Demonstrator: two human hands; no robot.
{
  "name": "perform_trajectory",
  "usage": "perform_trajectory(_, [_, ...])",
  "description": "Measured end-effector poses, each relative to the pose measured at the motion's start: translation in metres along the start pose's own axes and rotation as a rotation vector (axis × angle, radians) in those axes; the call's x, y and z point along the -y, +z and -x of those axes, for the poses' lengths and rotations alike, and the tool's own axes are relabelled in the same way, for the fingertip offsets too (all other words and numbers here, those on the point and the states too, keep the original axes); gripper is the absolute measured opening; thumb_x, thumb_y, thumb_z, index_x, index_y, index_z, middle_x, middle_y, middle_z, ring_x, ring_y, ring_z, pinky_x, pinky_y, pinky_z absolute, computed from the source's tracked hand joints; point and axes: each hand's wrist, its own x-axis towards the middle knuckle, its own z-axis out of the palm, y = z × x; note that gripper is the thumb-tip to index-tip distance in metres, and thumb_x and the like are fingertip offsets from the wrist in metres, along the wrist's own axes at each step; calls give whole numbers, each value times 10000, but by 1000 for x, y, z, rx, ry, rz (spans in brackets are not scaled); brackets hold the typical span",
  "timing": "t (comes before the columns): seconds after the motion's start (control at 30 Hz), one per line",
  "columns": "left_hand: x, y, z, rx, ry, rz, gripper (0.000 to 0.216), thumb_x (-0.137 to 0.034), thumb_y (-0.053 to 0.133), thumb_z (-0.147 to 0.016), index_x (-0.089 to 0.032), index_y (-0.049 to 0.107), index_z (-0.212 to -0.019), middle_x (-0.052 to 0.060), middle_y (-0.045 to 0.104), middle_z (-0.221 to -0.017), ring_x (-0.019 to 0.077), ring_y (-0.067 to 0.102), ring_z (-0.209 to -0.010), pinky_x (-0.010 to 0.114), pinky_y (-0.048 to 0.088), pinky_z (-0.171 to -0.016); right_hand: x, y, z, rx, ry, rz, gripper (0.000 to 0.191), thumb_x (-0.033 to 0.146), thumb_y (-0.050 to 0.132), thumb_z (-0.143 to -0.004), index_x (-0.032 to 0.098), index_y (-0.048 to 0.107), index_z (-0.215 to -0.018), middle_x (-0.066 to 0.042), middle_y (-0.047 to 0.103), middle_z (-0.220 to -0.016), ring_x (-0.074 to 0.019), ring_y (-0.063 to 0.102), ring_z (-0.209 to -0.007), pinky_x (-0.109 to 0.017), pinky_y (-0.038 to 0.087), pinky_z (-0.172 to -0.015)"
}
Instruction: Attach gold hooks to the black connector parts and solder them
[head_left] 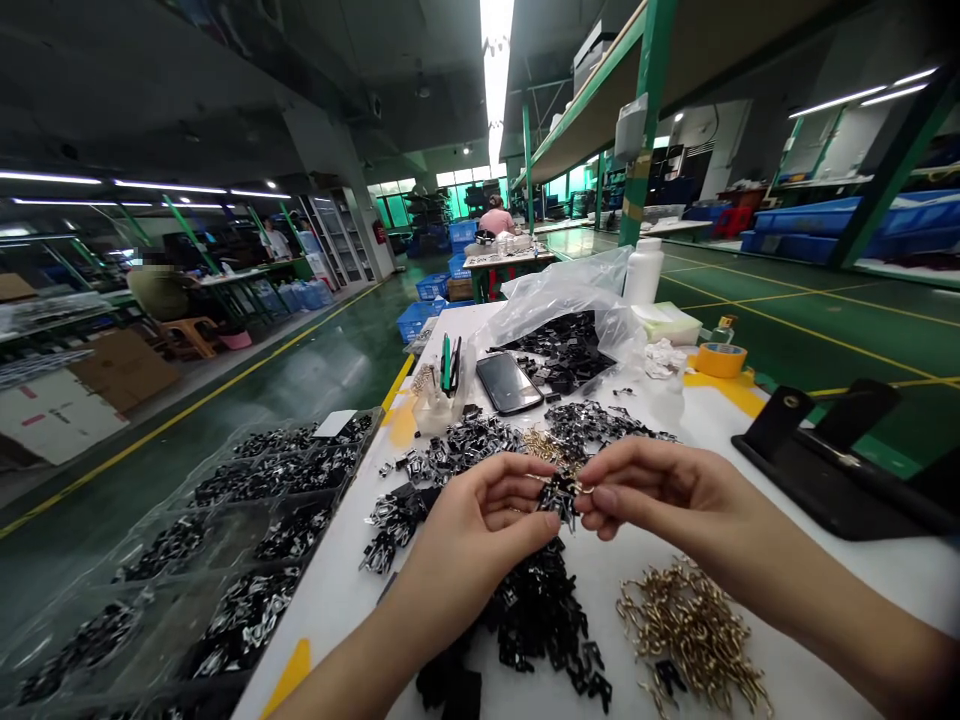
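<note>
Over the white table, my left hand (pixel 495 520) is closed with thumb and fingers around a small black clip-like part (pixel 559 492). Close against it, my right hand (pixel 656 490) pinches a small brass-coloured hook (pixel 584 488) at that part; whether the two are joined I cannot tell. Beneath my hands lies a heap of small black parts (pixel 536 605). A pile of brass-coloured hooks (pixel 694 635) lies below my right hand. Beyond my fingers are black-and-silver parts (pixel 480 445) and a smaller heap of brass-coloured pieces (pixel 544 445).
A phone (pixel 510 383), a clear bag (pixel 555 300) of black pieces, a white bottle (pixel 643 272) and orange tape (pixel 721 360) stand farther back. Left is a compartmented tray (pixel 180 590) of black parts. A black stand (pixel 832 470) is at right. Other people sit in the distance.
</note>
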Motion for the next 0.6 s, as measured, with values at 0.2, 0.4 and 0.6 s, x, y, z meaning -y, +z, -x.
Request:
perform_trajectory(0.2, [-2, 4, 3, -99, 62, -166, 249, -256, 671, -769, -189, 642, -1008, 4, 635, -831, 133, 589, -773, 250, 490, -737, -7, 2, 6, -121, -448, 687, 96, 187, 508, -901, 227, 594, -918, -5, 667, -836, -126, 619, -763, -252, 480, -654])
perform_trajectory(0.4, [-1, 5, 4, -137, 174, -310, 232, -214, 649, -779, -196, 680, -1008, 14, 684, -918, 120, 627, -775, 215, 521, -740, -19, -1, 4, -91, -612, 950, 134, 114, 468, -909, 193, 564, -961, -38, 615, -859, -142, 572, -757, -283, 455, -649])
perform_trajectory(0.6, [5, 7, 5, -94, 328, -449, 245, -160, 611, -797, -194, 677, -1031, 15, 673, -971, 106, 642, -796, 198, 539, -746, -12, 0, 6, -63, -392, 776, 106, 170, 487, -908, 222, 575, -877, 5, 595, -808, -117, 557, -734, -253, 437, -620])
